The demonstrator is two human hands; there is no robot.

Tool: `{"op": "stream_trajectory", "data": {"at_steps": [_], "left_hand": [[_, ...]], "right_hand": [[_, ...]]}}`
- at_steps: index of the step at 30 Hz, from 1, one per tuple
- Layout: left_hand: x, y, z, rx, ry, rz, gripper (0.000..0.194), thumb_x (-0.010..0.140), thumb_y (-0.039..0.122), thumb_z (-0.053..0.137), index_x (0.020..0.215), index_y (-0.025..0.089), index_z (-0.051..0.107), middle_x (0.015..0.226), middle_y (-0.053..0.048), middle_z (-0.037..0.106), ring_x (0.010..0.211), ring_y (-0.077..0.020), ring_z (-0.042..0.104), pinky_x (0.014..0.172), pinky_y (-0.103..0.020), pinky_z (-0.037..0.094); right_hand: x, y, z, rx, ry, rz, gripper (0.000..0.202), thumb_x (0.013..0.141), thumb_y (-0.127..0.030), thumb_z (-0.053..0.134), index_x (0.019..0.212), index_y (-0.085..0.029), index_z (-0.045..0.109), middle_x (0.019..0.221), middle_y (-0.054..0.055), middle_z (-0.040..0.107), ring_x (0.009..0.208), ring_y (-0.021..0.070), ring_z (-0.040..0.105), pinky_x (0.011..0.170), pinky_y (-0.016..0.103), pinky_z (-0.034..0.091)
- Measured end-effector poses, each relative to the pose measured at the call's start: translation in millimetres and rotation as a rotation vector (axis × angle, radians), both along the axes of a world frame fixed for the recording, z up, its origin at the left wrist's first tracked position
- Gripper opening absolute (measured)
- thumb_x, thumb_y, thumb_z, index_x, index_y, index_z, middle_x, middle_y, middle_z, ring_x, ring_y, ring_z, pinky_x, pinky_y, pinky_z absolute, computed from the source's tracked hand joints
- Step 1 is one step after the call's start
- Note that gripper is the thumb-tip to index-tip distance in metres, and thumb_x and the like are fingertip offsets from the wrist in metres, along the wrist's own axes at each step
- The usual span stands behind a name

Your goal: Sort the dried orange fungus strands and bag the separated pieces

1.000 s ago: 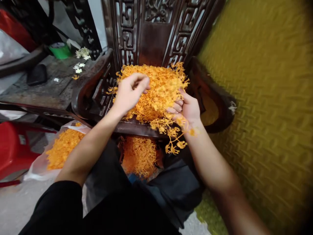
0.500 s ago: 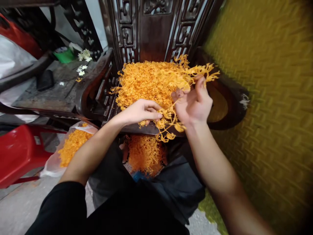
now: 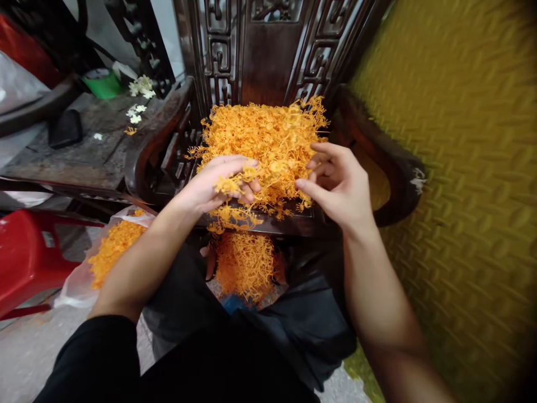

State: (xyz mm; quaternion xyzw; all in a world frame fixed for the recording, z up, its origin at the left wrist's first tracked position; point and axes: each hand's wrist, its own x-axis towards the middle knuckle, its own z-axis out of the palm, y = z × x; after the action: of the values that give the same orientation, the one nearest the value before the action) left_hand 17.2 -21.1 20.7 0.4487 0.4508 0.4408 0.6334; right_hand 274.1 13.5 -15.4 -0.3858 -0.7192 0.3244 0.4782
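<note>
A thick heap of orange flower sprigs, thin and branching, covers the seat of a dark carved wooden chair. At the heap's near left, my left hand is turned palm up with its fingers curled around an orange sprig. Part of that sprig hangs below the fingers, over the seat's front edge. My right hand is at the heap's right side, thumb and fingers apart, with nothing seen between them. Its fingertips are close to the heap; whether they touch it I cannot tell.
Below the seat, between my legs, lies another bunch of orange stems. A plastic bag with orange pieces sits left, by a red stool. Green tape and a dark wallet-like item lie on a wooden surface. A yellow woven wall flanks the right.
The sprig that my right hand held is out of it, and that hand has turned over and lowered. My left hand has moved left with its sprig and turned palm up.
</note>
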Motion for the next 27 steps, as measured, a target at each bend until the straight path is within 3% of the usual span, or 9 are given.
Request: {"op": "stream_trajectory", "data": {"at_steps": [3, 6, 8, 11, 14, 18, 21, 23, 27], "left_hand": [[6, -2, 1.3, -0.041, -0.015, -0.037, 0.031, 0.083, 0.044, 0.077, 0.085, 0.014, 0.067, 0.069, -0.006, 0.07, 0.053, -0.0164, 0.067, 0.05, -0.028, 0.055], [5, -1, -0.5, -0.045, -0.035, -0.084, 0.04, 0.088, 0.051, 0.068, 0.097, 0.012, 0.071, 0.074, -0.01, 0.073, 0.064, -0.0234, 0.074, 0.053, -0.032, 0.059], [2, 0, -3.3, -0.007, -0.043, -0.088, 0.05, 0.091, 0.054, 0.056, 0.105, 0.01, 0.073, 0.079, -0.013, 0.075, 0.077, -0.0288, 0.077, 0.056, -0.034, 0.06], [-1, 3, -10.8, 0.089, -0.023, -0.053, 0.054, 0.089, 0.05, 0.05, 0.115, 0.008, 0.073, 0.091, -0.016, 0.077, 0.095, -0.0321, 0.077, 0.063, -0.035, 0.061], [1, 7, -20.0, 0.202, 0.063, 0.004, 0.049, 0.082, 0.037, 0.058, 0.121, 0.01, 0.072, 0.108, -0.014, 0.078, 0.11, -0.0296, 0.073, 0.084, -0.038, 0.061], [7, 7, -22.1, 0.321, 0.203, 0.031, 0.05, 0.077, 0.027, 0.065, 0.124, 0.012, 0.069, 0.122, -0.011, 0.075, 0.123, -0.0271, 0.066, 0.109, -0.043, 0.05], [8, 2, -15.9, 0.343, 0.266, -0.11, 0.042, 0.086, 0.036, 0.067, 0.12, 0.013, 0.071, 0.125, -0.011, 0.075, 0.121, -0.028, 0.067, 0.111, -0.045, 0.048], [9, -2, -13.6, 0.349, 0.319, -0.178, 0.047, 0.086, 0.044, 0.074, 0.121, 0.013, 0.07, 0.128, -0.012, 0.074, 0.121, -0.0295, 0.067, 0.109, -0.045, 0.049], [16, -4, -18.4, 0.399, 0.365, -0.137, 0.058, 0.076, 0.041, 0.087, 0.123, 0.013, 0.068, 0.129, -0.014, 0.074, 0.121, -0.0298, 0.068, 0.11, -0.043, 0.049]], "right_hand": [[-20, -13, -0.6, -0.01, 0.126, 0.163, 0.08, 0.073, -0.045, 0.092, 0.145, -0.038, 0.056, 0.142, 0.006, 0.062, 0.09, 0.0195, 0.07, 0.063, 0.032, 0.06], [-37, -21, -5.5, -0.084, 0.24, 0.137, 0.05, 0.082, -0.043, 0.085, 0.128, -0.033, 0.067, 0.113, 0.003, 0.072, 0.072, 0.0153, 0.067, 0.056, 0.03, 0.058], [-43, -22, -8.5, -0.139, 0.318, 0.074, 0.032, 0.084, -0.042, 0.084, 0.111, -0.03, 0.071, 0.089, 0.0, 0.07, 0.056, 0.0114, 0.059, 0.047, 0.028, 0.052], [-46, -18, -9.9, -0.201, 0.436, 0.04, 0.028, 0.082, -0.044, 0.086, 0.099, -0.027, 0.07, 0.077, -0.002, 0.065, 0.049, 0.0097, 0.053, 0.04, 0.025, 0.048], [-47, -15, -9.4, -0.246, 0.512, 0.028, 0.03, 0.081, -0.046, 0.086, 0.094, -0.026, 0.068, 0.074, -0.002, 0.063, 0.051, 0.0104, 0.055, 0.04, 0.024, 0.049], [-49, -14, -11.5, -0.254, 0.527, -0.028, 0.036, 0.079, -0.049, 0.087, 0.094, -0.025, 0.066, 0.073, -0.003, 0.064, 0.047, 0.0094, 0.053, 0.038, 0.024, 0.049], [-50, -14, -14.5, -0.234, 0.487, -0.061, 0.035, 0.081, -0.05, 0.086, 0.095, -0.025, 0.066, 0.076, -0.003, 0.067, 0.044, 0.0081, 0.051, 0.039, 0.024, 0.05], [-50, -15, -15.1, -0.208, 0.452, -0.068, 0.034, 0.081, -0.05, 0.085, 0.096, -0.025, 0.067, 0.078, -0.002, 0.068, 0.046, 0.0089, 0.054, 0.041, 0.025, 0.052], [-49, -19, -12.2, -0.156, 0.373, -0.047, 0.032, 0.083, -0.049, 0.083, 0.104, -0.026, 0.072, 0.087, 0.001, 0.071, 0.064, 0.0147, 0.067, 0.058, 0.032, 0.062]]}}
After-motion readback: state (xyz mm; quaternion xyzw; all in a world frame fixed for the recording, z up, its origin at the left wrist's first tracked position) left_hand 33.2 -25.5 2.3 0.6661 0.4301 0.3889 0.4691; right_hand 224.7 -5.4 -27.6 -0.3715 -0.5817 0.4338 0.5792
